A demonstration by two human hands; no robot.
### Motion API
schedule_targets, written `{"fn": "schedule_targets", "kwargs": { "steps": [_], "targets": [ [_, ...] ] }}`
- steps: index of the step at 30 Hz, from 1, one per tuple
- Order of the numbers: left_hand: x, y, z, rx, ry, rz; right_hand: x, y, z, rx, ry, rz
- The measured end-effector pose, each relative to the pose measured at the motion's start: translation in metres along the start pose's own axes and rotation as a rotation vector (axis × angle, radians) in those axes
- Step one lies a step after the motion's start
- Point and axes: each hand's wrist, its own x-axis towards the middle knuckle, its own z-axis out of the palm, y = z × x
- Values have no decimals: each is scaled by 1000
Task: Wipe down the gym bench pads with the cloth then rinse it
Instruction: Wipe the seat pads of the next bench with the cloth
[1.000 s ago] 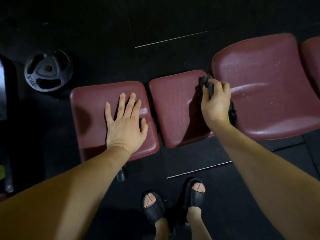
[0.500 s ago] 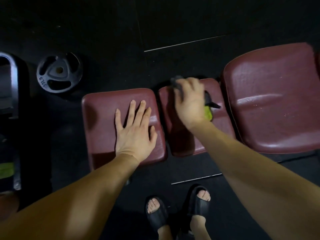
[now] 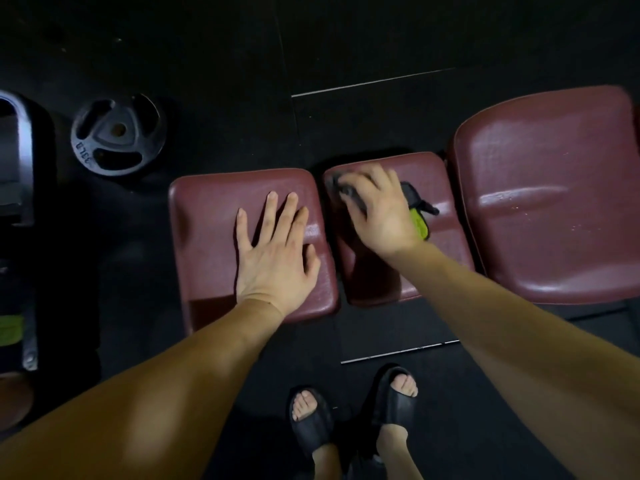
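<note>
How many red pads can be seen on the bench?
3, possibly more. Left pad under the flat left hand; middle pad under the right hand with the cloth; large right pad. A sliver at the right edge may be a fourth.

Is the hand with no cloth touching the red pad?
Touching. The head view shows the left hand lying flat, palm down with fingers spread, on the left pad, with no gap under it. The right hand holds the cloth.
</note>
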Motion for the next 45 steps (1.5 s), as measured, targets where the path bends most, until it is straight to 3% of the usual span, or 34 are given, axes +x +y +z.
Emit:
{"fn": "schedule_targets", "kwargs": {
  "steps": [4,13,17,28,35,42,45],
  "targets": [
    [-1,0,0,15,-8,2,2,-14,6,3,36,75],
    [-5,1,-18,-39,-106,-7,-132,-29,-52,112,-199,-18],
    [1,12,-36,-66,-192,-35,-149,-23,-84,185,-280,82],
    [20,182,-43,-313,-96,25,-118,92,-186,199,-39,359],
    [72,254,-12,-268,-15,-122,-68,189,-221,103,-68,208],
    [79,257,24,-252,168,-145,46,234,-166,45,-22,-110],
    [80,256,26,-241,176,-139,59,233,-136,-11,-34,-138]
  ]
}}
